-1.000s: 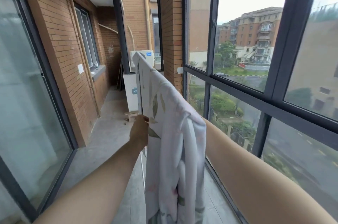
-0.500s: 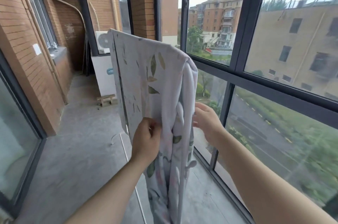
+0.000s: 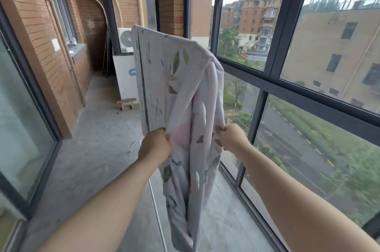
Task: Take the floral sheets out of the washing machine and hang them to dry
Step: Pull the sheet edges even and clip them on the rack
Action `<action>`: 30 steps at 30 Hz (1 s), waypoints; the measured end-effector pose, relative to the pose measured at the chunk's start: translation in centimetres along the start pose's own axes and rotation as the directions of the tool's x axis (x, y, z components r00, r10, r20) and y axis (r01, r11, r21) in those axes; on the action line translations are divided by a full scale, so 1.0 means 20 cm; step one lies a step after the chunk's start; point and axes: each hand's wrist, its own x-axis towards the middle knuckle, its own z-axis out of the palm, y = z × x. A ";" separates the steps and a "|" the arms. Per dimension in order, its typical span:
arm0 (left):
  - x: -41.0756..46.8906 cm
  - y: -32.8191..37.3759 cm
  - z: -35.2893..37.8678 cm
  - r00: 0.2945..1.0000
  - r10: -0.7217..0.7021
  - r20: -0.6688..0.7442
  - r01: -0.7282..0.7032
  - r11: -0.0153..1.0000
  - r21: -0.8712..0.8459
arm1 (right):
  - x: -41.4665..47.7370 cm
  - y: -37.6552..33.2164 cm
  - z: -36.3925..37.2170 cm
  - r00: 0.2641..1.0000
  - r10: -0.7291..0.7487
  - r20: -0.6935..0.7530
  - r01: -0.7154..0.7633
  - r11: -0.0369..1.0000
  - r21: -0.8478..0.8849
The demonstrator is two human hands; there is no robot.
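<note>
The floral sheet [image 3: 181,87] is draped high above the concrete floor [image 3: 92,148], mid-scene. Its left fold is gripped by the left hand [image 3: 155,145], and its right edge is pinched by the right hand [image 3: 232,137].

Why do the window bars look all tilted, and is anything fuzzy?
Head view: the wide-angle lens makes the window frame lean; the daylight is soft, with no hard shadows; the floral sheet, left hand and right hand look fairly sharp; the left glass pane looks milky.
</note>
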 end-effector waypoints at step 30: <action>-0.11 -0.30 -0.08 0.938 -0.262 -0.225 0.247 0.964 -0.093 | 0.18 0.30 0.03 0.986 -0.109 -0.127 0.109 0.994 -0.005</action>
